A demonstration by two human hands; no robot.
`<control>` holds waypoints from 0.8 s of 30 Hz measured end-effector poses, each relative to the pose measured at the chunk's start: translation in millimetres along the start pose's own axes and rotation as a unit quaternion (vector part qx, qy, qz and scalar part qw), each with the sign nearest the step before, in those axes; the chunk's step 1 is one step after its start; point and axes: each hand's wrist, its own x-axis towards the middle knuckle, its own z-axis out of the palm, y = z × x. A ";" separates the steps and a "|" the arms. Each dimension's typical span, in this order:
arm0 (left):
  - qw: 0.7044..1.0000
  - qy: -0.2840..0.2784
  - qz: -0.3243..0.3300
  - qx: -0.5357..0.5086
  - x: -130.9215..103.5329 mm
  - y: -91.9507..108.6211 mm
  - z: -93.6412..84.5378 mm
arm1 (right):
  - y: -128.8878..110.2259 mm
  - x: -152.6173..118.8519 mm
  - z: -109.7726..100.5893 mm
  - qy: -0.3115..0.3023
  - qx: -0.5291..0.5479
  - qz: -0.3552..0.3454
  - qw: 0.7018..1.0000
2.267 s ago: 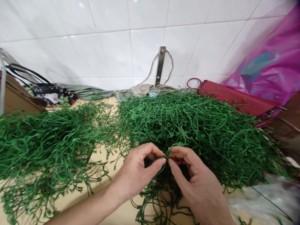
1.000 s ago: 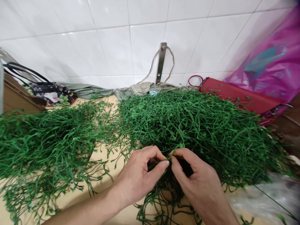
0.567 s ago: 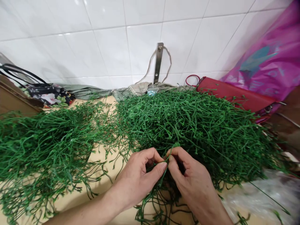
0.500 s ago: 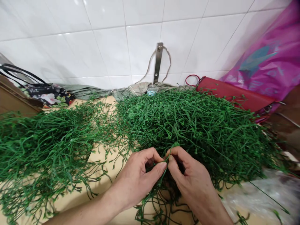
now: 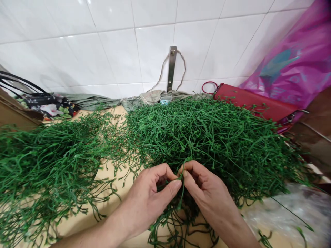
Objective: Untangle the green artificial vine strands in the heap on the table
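Note:
Between my two hands is a thin green stem (image 5: pixel 183 187), plastic-looking, with its lower end hanging below the fingertips. My left hand (image 5: pixel 152 194) pinches it with thumb and forefinger. My right hand (image 5: pixel 208 193) grips the same stem close by, its fingertips almost touching the left ones. Just behind both hands rises a large heap of similar green stems (image 5: pixel 201 131) with small knobby tips. More loose stems (image 5: pixel 178 229) lie below my hands. Exactly how the strands cross at my fingertips is hidden.
A second heap of stems (image 5: pixel 51 155) spreads over the tan tabletop (image 5: pixel 110 172) at left. Around the edges are a cardboard box (image 5: pixel 18 112), a floral bag (image 5: pixel 51 105), a red bag (image 5: pixel 254 103), a purple plastic bag (image 5: pixel 292 65) and clear plastic (image 5: pixel 300 210). White tiled wall (image 5: pixel 113 55) stands behind.
Both hands keep their pinch, staying close together. The stem's lower end now hangs more plainly between them. The whole view has shifted slightly.

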 end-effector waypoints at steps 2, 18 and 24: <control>1.000 0.002 -0.010 0.005 -0.1 0.4 0.0 | 1.2 0.3 0.2 -0.001 -0.013 -0.017 1.000; 0.989 0.113 0.090 0.003 11.6 -10.6 -13.7 | 15.6 -2.8 5.8 0.075 0.074 0.010 0.994; 0.988 0.125 0.083 0.040 15.5 -18.6 -5.1 | 11.2 -3.9 6.2 0.002 0.157 0.022 0.987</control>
